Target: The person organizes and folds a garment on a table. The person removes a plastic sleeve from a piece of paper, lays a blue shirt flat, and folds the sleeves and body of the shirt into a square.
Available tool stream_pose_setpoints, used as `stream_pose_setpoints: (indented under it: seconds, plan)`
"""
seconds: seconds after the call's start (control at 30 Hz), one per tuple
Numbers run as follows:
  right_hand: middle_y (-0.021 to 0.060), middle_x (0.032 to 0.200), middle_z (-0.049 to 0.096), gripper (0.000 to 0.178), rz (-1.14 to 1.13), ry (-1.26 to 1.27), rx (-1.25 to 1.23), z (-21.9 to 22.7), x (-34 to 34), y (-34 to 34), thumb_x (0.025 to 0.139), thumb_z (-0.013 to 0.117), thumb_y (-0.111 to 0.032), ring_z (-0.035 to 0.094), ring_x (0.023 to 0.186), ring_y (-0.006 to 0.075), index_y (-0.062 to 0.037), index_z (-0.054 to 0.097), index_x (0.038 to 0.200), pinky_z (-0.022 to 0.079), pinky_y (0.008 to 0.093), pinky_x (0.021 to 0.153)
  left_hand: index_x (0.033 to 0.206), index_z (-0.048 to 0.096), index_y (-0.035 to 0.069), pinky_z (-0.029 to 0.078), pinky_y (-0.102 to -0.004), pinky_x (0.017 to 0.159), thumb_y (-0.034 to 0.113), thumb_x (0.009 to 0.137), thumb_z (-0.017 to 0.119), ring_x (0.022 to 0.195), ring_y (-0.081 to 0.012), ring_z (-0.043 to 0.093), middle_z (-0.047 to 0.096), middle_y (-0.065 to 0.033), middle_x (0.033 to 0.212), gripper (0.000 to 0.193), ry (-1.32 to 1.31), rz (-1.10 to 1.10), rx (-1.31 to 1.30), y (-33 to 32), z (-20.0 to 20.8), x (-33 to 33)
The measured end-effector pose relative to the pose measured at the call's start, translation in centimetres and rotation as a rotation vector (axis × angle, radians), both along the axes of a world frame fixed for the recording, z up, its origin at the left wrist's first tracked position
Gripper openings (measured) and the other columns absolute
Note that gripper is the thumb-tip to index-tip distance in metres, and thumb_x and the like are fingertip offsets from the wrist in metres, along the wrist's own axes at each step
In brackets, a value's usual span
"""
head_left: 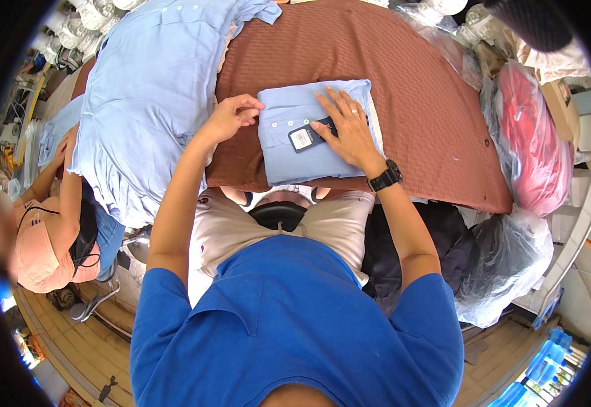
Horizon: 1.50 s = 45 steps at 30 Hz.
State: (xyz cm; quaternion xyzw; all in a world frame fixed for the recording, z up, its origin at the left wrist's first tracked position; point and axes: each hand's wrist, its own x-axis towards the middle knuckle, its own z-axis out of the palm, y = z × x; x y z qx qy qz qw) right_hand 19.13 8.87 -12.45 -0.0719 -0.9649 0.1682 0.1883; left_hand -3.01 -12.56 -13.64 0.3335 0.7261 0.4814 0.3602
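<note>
A light blue shirt [278,152], folded into a neat rectangle, lies on the brown cloth-covered table before me. White buttons run across it, and a dark hang tag [302,139] with a white label rests on top. My right hand [346,132] lies flat over the shirt's right part, fingers spread, its thumb on the tag. At the shirt's upper left edge is my left hand [233,119], fingers loosely bent and apart, fingertips at or just beside the fabric; nothing shows in its grasp.
A pile of unfolded light blue shirts [149,88] covers the table's left side. The brown cloth [417,102] spreads to the right. Plastic-wrapped red goods [529,136] and a clear plastic bag [505,264] stand at the right. Another person in an orange top [51,237] works at far left.
</note>
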Motion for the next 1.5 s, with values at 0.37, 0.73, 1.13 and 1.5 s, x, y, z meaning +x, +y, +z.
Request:
stream_pose_setpoints:
  seconds: [0.37,0.73,1.13,1.5]
  plan:
    - [0.0257,0.144,0.043,0.067,-0.313,0.055,-0.110,0.8,2.0,3.3,0.094,0.054,-0.049,0.037,0.136,0.0396,0.0000,0.046,0.139,0.029,0.0497,0.111,0.116,0.050,-0.003,0.056,-0.0330,0.074,0.026,0.093,0.067,0.085,-0.0206,0.065,0.059,-0.0152,0.113,0.041,0.055,0.239,-0.072,-0.6,-0.8,2.8]
    - [0.0272,0.092,0.069,0.059,-0.685,-0.243,-0.507,-0.8,4.5,5.0,0.084,0.067,-0.052,0.067,0.093,0.0424,0.0045,0.066,0.101,0.052,0.0485,0.082,0.137,0.036,-0.008,0.051,-0.0394,0.092,0.038,0.089,0.072,0.113,-0.0267,0.060,0.061,-0.0197,0.120,0.076,-0.346,0.281,-0.123,0.2,1.4,7.5]
    - [0.0312,0.098,0.067,0.056,-0.567,-0.217,-0.562,-0.5,4.8,5.1,0.090,0.062,-0.049,0.065,0.095,0.0449,0.0047,0.063,0.105,0.050,0.0477,0.082,0.112,0.058,-0.011,0.055,-0.0346,0.074,0.034,0.088,0.072,0.091,-0.0250,0.068,0.068,-0.0233,0.098,0.053,-0.235,0.276,-0.131,-3.2,-1.3,12.7]
    - [0.0202,0.097,0.070,0.052,-0.533,-0.251,-0.695,-1.3,9.0,4.2,0.087,0.072,-0.039,0.068,0.086,0.0244,0.0048,0.059,0.113,0.052,0.0363,0.076,0.125,0.051,-0.007,0.061,-0.0265,0.070,0.013,0.093,0.066,0.083,-0.0203,0.071,0.068,-0.0158,0.108,0.041,-0.701,0.277,0.013,-4.6,-1.9,15.0]
